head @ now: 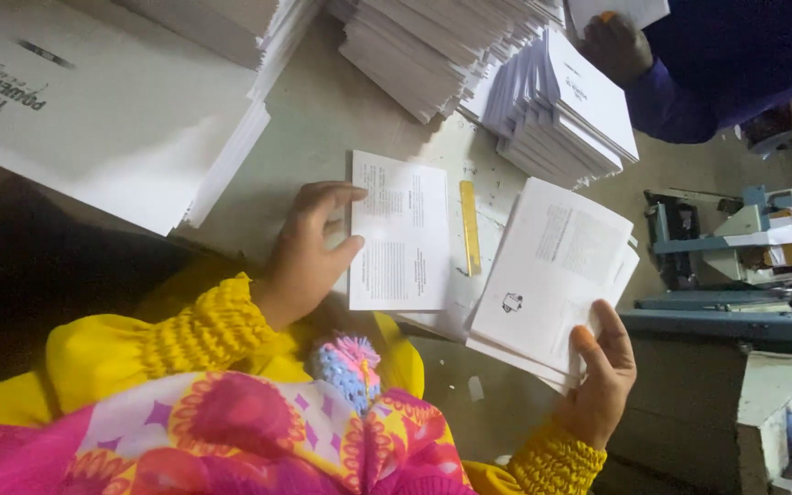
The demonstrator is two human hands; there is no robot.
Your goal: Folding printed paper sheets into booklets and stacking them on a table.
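Observation:
My left hand (309, 252) rests on the left edge of a folded printed sheet (401, 229) that lies flat on the grey table (323, 119), fingers pressing its corner. My right hand (602, 371) grips the lower edge of a thin bundle of folded printed sheets (547, 275), lifted and tilted off the table. A yellow ruler (470, 226) lies between the flat sheet and the bundle. My sleeves are yellow with gathered cuffs.
Tall stacks of white printed booklets (121, 110) stand at the left, and more stacks (543, 101) at the back. Another person's hand (616, 44) in a dark blue sleeve works at the top right. A blue-grey metal machine (735, 247) stands right.

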